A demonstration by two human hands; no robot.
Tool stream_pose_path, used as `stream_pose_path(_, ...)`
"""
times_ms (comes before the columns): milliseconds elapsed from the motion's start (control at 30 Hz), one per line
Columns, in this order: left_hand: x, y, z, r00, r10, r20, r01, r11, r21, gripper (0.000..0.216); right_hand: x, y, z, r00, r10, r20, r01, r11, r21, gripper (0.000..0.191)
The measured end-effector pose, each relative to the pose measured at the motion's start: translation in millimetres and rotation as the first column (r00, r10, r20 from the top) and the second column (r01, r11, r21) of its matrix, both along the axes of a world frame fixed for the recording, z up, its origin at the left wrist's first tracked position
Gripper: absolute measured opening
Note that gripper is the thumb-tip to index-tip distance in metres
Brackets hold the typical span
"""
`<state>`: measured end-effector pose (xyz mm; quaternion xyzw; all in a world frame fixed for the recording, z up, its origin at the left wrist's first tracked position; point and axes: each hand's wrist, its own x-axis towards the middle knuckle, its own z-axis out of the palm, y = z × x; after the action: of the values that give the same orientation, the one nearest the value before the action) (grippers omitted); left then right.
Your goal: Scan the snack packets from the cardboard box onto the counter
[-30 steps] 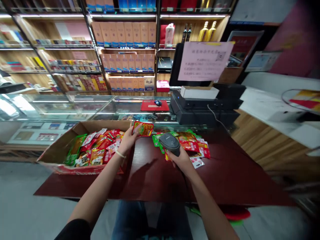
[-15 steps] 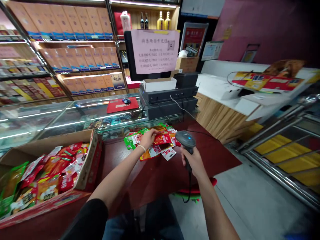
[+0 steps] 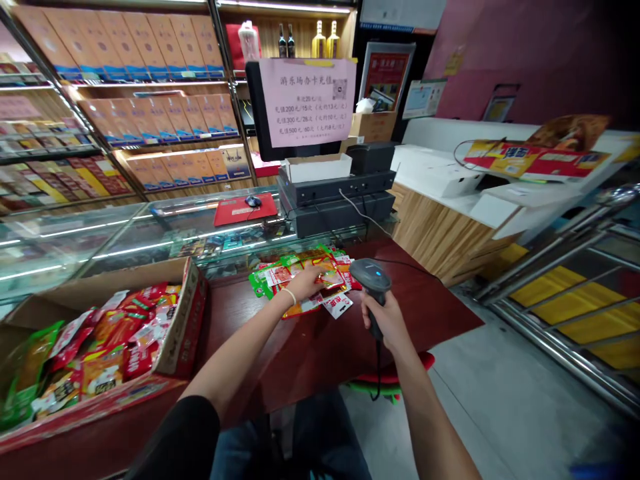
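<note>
My right hand [image 3: 384,321] grips the handle of a grey barcode scanner [image 3: 371,276], its blue light on and its cable hanging below. My left hand [image 3: 306,283] rests on a pile of red, orange and green snack packets [image 3: 287,275] on the dark red table [image 3: 320,347]; its fingers lie on the top packet, and whether they pinch it is unclear. A cardboard box [image 3: 180,340] full of similar snack packets [image 3: 100,347] stands at the left of the table.
Behind the table is a glass counter [image 3: 100,240] with a red mouse pad and mouse [image 3: 245,208], a black cash register [image 3: 335,197] and a monitor with a pink notice [image 3: 309,101]. Shelves of boxes fill the back wall. A metal rail [image 3: 550,313] runs at the right.
The view swung right. My left hand carried a red packet from in front of the scanner onto the pile. My right hand with the scanner shifted right of the pile.
</note>
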<state>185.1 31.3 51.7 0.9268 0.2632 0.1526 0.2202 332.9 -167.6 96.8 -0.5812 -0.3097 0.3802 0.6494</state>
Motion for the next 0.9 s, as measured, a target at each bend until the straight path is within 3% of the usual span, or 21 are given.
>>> stream_pose_path(200, -67.1, -17.7, 56.3, 0.937, 0.220, 0.272, -0.166, 0.964, -0.210, 0.026, -34.3, 16.6, 18.4, 0.990, 0.119, 0.078, -0.119, 0.993, -0.011, 0.035)
stream_pose_path(333, -137.0, -36.0, 98.5, 0.865, 0.324, 0.384, -0.227, 0.934, -0.276, 0.024, -69.7, 37.0, 28.9, 0.953, 0.280, 0.121, -0.279, 0.960, -0.024, 0.033)
stream_pose_path(433, -199.5, -45.1, 116.5, 0.823, 0.381, 0.421, -0.281, 0.918, -0.281, 0.027, -100.7, 52.2, 31.2, 0.915, 0.385, 0.124, -0.384, 0.923, -0.031, 0.035)
stream_pose_path(533, -266.7, -48.6, 120.6, 0.775, 0.487, 0.403, -0.403, 0.872, -0.279, 0.029, -134.9, 65.6, 32.4, 0.864, 0.489, 0.119, -0.489, 0.872, -0.035, 0.035)
stream_pose_path(667, -355.4, -50.5, 110.7, 0.691, 0.643, 0.330, -0.589, 0.766, -0.259, 0.030, -182.8, 83.5, 35.9, 0.772, 0.616, 0.160, -0.620, 0.784, -0.029, 0.037)
stream_pose_path(800, -428.9, -57.9, 93.9, 0.557, 0.786, 0.268, -0.761, 0.613, -0.212, 0.026, -228.7, 103.6, 39.1, 0.678, 0.705, 0.210, -0.717, 0.697, -0.027, 0.036)
stream_pose_path(900, -466.3, -65.8, 81.3, 0.458, 0.864, 0.210, -0.844, 0.497, -0.201, 0.026, -258.6, 117.1, 40.3, 0.638, 0.745, 0.194, -0.751, 0.658, -0.060, 0.036)
